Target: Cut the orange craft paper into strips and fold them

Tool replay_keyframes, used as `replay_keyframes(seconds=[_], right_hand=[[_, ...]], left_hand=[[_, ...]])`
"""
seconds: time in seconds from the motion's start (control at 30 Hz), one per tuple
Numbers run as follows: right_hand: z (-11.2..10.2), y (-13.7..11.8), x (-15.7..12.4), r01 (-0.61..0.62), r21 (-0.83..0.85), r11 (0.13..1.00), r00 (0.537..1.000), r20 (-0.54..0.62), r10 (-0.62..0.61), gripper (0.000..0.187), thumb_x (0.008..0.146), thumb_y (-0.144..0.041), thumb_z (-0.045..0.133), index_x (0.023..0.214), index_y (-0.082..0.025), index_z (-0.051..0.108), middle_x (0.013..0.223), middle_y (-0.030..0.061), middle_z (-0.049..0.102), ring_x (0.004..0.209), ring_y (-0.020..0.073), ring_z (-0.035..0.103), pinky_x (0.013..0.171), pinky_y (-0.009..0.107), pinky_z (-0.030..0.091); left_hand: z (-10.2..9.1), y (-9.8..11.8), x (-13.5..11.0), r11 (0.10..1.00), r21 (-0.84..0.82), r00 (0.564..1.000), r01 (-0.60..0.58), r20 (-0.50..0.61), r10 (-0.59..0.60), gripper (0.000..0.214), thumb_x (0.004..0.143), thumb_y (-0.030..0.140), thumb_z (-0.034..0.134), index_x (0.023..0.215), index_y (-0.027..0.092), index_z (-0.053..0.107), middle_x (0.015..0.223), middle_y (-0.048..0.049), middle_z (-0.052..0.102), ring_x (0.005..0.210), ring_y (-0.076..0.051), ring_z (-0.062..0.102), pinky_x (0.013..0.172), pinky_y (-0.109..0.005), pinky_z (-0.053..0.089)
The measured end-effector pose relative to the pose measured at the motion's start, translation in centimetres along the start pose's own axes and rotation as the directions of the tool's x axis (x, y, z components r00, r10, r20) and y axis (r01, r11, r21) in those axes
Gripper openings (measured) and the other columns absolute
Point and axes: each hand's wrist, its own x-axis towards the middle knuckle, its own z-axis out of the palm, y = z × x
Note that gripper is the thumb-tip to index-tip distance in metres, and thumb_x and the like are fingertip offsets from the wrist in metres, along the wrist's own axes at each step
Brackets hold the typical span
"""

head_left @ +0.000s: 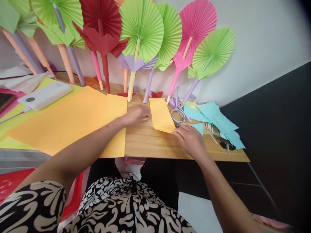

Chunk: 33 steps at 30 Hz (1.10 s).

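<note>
A small folded piece of orange paper (161,115) lies at the middle of the wooden table, its lower edge slightly raised. My right hand (189,139) pinches its lower right corner between thumb and fingers. At its left edge is my left hand (137,115), closed, with the fingertips against the paper; how far they grip it is partly hidden. Larger orange sheets (80,116) spread under my left forearm. Just right of the folded piece sits a roll of tape (178,116), close to my right hand.
Pleated paper fans on rolled paper sticks, such as a light green fan (143,29) and a dark red fan (100,22), lean on the wall behind. A white power bank (46,94) lies left. Turquoise crepe paper (217,116) and black-handled scissors (225,143) lie right.
</note>
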Motion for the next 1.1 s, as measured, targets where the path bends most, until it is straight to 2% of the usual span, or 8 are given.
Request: replay_keyframes(seconds=[0.1, 0.2, 0.33, 0.47, 0.63, 0.77, 0.97, 1.1], right_hand=[[-5.7, 0.0, -1.9, -0.126, 0.235, 0.964, 0.992, 0.013, 0.127, 0.023, 0.098, -0.038, 0.054, 0.086, -0.03, 0.072, 0.088, 0.0067, 0.074, 0.082, 0.0251, 0.068, 0.073, 0.04, 0.048], [-11.3, -1.1, -3.4, -0.178, 0.467, 0.866, 0.965, -0.09, 0.247, 0.012, 0.087, -0.042, 0.07, 0.077, -0.037, 0.073, 0.08, 0.0063, 0.072, 0.071, 0.0263, 0.068, 0.064, 0.043, 0.048], [-14.4, -1.4, -2.6, -0.136, 0.634, 0.761, 0.934, -0.174, 0.312, 0.005, 0.083, -0.037, 0.073, 0.079, -0.038, 0.077, 0.074, 0.0027, 0.07, 0.066, 0.0246, 0.063, 0.06, 0.041, 0.046], [-10.5, 0.6, 2.7, -0.209, 0.655, 0.726, 0.96, -0.006, 0.281, 0.011, 0.08, -0.029, 0.072, 0.07, -0.026, 0.072, 0.074, 0.0002, 0.069, 0.067, 0.0176, 0.059, 0.062, 0.032, 0.045], [-0.2, 2.7, 10.4, -0.314, 0.737, 0.599, 0.949, 0.244, 0.197, 0.027, 0.074, -0.045, 0.071, 0.08, -0.019, 0.074, 0.073, 0.0003, 0.067, 0.066, 0.0149, 0.056, 0.063, 0.027, 0.044], [6.1, 3.1, 13.1, -0.28, 0.653, 0.704, 0.945, 0.317, 0.082, 0.03, 0.076, -0.046, 0.066, 0.081, -0.018, 0.073, 0.078, 0.0009, 0.071, 0.072, 0.016, 0.059, 0.068, 0.028, 0.044], [8.6, 3.6, 13.6, -0.25, 0.577, 0.777, 0.953, 0.29, 0.091, 0.025, 0.079, -0.041, 0.065, 0.08, -0.017, 0.074, 0.078, 0.0017, 0.072, 0.073, 0.0171, 0.059, 0.068, 0.028, 0.04], [9.5, 3.6, 13.3, -0.24, 0.561, 0.792, 0.965, 0.229, 0.13, 0.022, 0.081, -0.038, 0.065, 0.082, -0.019, 0.074, 0.083, 0.0029, 0.074, 0.075, 0.0183, 0.06, 0.07, 0.029, 0.04]], left_hand=[[0.0, -1.6, -0.1, 0.974, -0.116, 0.963, 0.193, -0.168, -0.211, 0.021, 0.09, 0.028, 0.056, 0.083, 0.018, 0.074, 0.087, -0.006, 0.076, 0.084, -0.019, 0.067, 0.076, -0.028, 0.048], [0.4, -2.5, 0.0, 0.89, -0.271, 0.868, 0.365, -0.246, -0.431, 0.025, 0.086, 0.036, 0.059, 0.087, 0.017, 0.075, 0.082, -0.0038, 0.074, 0.073, -0.017, 0.062, 0.066, -0.026, 0.044], [0.6, -2.7, 0.1, 0.806, -0.44, 0.801, 0.396, -0.264, -0.538, 0.03, 0.082, 0.043, 0.063, 0.077, 0.015, 0.072, 0.062, 0.0015, 0.059, 0.06, -0.012, 0.048, 0.057, -0.024, 0.034], [0.2, -2.5, 0.0, 0.781, -0.506, 0.792, 0.366, -0.271, -0.546, 0.035, 0.083, 0.046, 0.061, 0.067, 0.015, 0.066, 0.057, 0.0032, 0.051, 0.056, -0.01, 0.041, 0.055, -0.024, 0.03], [0.2, -2.4, -0.1, 0.759, -0.515, 0.789, 0.398, -0.23, -0.569, 0.037, 0.086, 0.048, 0.06, 0.073, 0.014, 0.07, 0.059, 0.0026, 0.053, 0.057, -0.011, 0.042, 0.055, -0.024, 0.032], [0.7, -2.9, -0.1, 0.822, -0.461, 0.847, 0.335, -0.234, -0.477, 0.041, 0.091, 0.05, 0.056, 0.076, 0.015, 0.071, 0.068, 0.0006, 0.059, 0.069, -0.014, 0.054, 0.065, -0.024, 0.041], [1.5, -4.4, -0.1, 0.912, -0.219, 0.896, 0.345, -0.213, -0.39, 0.026, 0.093, 0.031, 0.056, 0.097, 0.02, 0.079, 0.103, -0.0046, 0.074, 0.098, -0.02, 0.067, 0.088, -0.029, 0.05], [1.7, -4.4, 0.1, 0.92, -0.031, 0.906, 0.39, -0.166, -0.39, 0.024, 0.092, 0.025, 0.058, 0.101, 0.023, 0.08, 0.109, -0.005, 0.076, 0.102, -0.021, 0.069, 0.089, -0.03, 0.052]])
